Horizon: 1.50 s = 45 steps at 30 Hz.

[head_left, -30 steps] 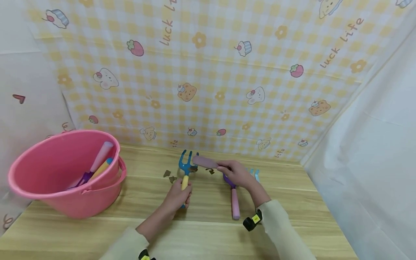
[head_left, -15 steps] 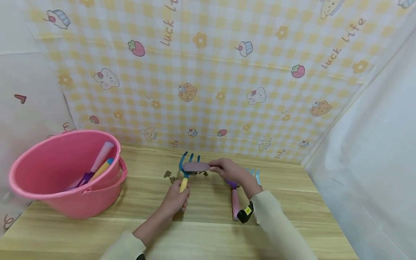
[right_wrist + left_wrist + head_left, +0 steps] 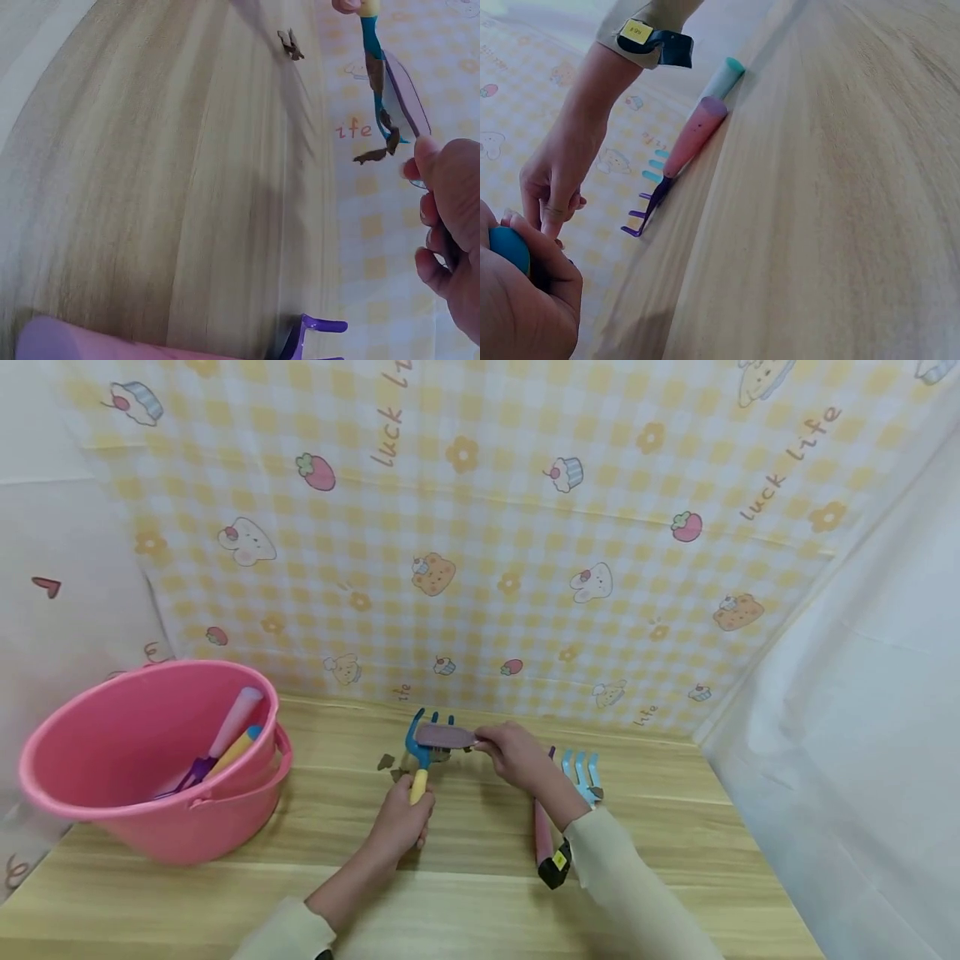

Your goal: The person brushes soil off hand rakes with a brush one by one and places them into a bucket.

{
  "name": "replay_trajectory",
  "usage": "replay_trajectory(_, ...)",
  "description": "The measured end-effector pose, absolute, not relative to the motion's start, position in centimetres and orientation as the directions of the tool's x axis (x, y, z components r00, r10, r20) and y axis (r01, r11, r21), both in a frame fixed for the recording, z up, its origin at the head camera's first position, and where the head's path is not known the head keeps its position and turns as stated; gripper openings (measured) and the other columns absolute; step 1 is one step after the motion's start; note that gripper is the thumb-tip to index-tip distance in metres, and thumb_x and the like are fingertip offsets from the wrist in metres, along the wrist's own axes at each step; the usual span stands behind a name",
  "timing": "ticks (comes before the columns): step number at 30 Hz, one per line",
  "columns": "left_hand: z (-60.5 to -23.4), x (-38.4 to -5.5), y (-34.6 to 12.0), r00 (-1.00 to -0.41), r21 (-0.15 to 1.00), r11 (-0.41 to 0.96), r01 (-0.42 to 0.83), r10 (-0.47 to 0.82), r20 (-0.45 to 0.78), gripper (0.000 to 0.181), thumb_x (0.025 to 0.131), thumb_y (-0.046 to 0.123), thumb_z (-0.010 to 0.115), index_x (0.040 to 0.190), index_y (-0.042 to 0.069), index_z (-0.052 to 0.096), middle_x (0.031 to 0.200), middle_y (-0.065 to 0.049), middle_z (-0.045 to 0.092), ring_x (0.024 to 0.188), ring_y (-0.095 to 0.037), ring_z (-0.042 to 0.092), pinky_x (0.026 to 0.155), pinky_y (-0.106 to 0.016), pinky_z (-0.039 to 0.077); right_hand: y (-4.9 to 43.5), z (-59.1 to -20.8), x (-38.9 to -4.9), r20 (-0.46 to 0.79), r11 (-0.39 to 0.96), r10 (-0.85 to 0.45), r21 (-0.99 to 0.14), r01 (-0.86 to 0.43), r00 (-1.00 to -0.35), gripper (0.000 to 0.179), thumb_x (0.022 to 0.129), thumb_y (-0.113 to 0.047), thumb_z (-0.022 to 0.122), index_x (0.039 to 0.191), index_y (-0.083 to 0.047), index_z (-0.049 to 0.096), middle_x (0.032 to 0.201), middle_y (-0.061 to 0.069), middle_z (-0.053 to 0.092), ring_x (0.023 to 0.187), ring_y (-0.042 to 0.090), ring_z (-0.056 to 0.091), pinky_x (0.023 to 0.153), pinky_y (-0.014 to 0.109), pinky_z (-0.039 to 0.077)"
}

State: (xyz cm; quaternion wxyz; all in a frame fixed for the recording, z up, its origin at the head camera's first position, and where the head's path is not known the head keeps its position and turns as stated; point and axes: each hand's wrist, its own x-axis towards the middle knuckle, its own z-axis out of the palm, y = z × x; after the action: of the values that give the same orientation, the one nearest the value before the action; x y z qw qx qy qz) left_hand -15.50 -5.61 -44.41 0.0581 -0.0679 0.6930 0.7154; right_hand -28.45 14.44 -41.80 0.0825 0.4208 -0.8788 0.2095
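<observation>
My left hand (image 3: 401, 818) grips the yellow handle of a blue hand rake (image 3: 417, 750), tines pointing away from me. My right hand (image 3: 513, 756) holds a mauve flat-backed brush (image 3: 446, 737) by its handle, and its head lies across the rake's tines in the head view. Brown leaf-like scraps (image 3: 386, 135) cling to the rake in the right wrist view. Seen from the left wrist, the blue handle end (image 3: 510, 251) pokes out of my left fist. More brown scraps (image 3: 386, 762) lie on the table left of the rake.
A pink bucket (image 3: 225, 835) stands at the left, with a pink-handled purple tool (image 3: 234, 722) and a yellow-handled tool (image 3: 236, 750) inside. Under my right forearm lies a purple rake with a pink handle (image 3: 697, 135). A light blue rake (image 3: 581, 772) lies beyond it, a brown scrap on it.
My right hand has carried the brush leftward, from beside the rake to across its tines. The rake in my left hand has shifted slightly left.
</observation>
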Motion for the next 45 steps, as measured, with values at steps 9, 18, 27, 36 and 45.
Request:
replay_trajectory(9,-44.3,-16.1,-5.8,-0.98,0.98,-0.032,-0.199,-0.015,-0.199,0.027,0.1,0.005,0.049,0.125,-0.006,0.048,0.082,-0.012,0.053,0.05,-0.01,0.041,0.041,-0.018,0.04,15.8,-40.8,-28.1,0.249,0.519,-0.655,-0.539,-0.664,-0.714,0.024,0.107,-0.015,0.054,0.121,-0.005,0.069,0.1,0.001,0.069,0.074,0.014,0.058,0.067,0.034,0.05)
replay_trajectory(18,-44.5,-15.9,-5.4,-0.981,0.981,0.0,-0.195,-0.026,-0.195,0.026,0.101,0.005,0.048,0.124,-0.006,0.046,0.077,-0.012,0.053,0.05,-0.011,0.042,0.041,-0.02,0.041,14.6,-41.5,-28.5,0.196,0.528,-0.753,-0.389,-0.755,-0.628,0.023,0.105,-0.016,0.057,0.12,-0.005,0.071,0.103,0.004,0.072,0.079,0.012,0.061,0.073,0.033,0.053)
replay_trajectory(27,-44.6,-15.8,-5.3,-0.982,0.983,-0.002,-0.183,-0.041,-0.183,0.025,0.102,0.007,0.048,0.123,-0.005,0.046,0.075,-0.009,0.05,0.052,-0.011,0.043,0.041,-0.019,0.041,13.7,-41.7,-28.4,0.271,0.546,-0.735,-0.306,-0.78,-0.621,0.017,0.105,-0.012,0.056,0.105,-0.006,0.072,0.089,0.006,0.07,0.071,0.013,0.056,0.067,0.033,0.049)
replay_trajectory(36,-44.8,-15.8,-5.3,-0.983,0.983,-0.006,-0.182,-0.031,-0.182,0.026,0.102,0.008,0.048,0.124,-0.005,0.046,0.076,-0.01,0.051,0.052,-0.011,0.043,0.042,-0.02,0.041,13.5,-41.8,-28.2,0.33,0.596,-0.683,-0.265,-0.758,-0.652,0.017,0.105,-0.015,0.057,0.107,-0.007,0.073,0.091,0.003,0.071,0.074,0.015,0.061,0.071,0.035,0.053)
replay_trajectory(45,-44.5,-15.7,-5.3,-0.981,0.98,-0.04,-0.193,-0.012,-0.194,0.029,0.099,0.006,0.049,0.126,-0.006,0.047,0.077,-0.009,0.051,0.051,-0.011,0.042,0.042,-0.019,0.041,14.0,-42.4,-28.4,0.391,0.642,-0.61,-0.266,-0.719,-0.689,0.012,0.103,-0.014,0.06,0.103,-0.005,0.068,0.085,0.003,0.067,0.074,0.018,0.06,0.068,0.036,0.05)
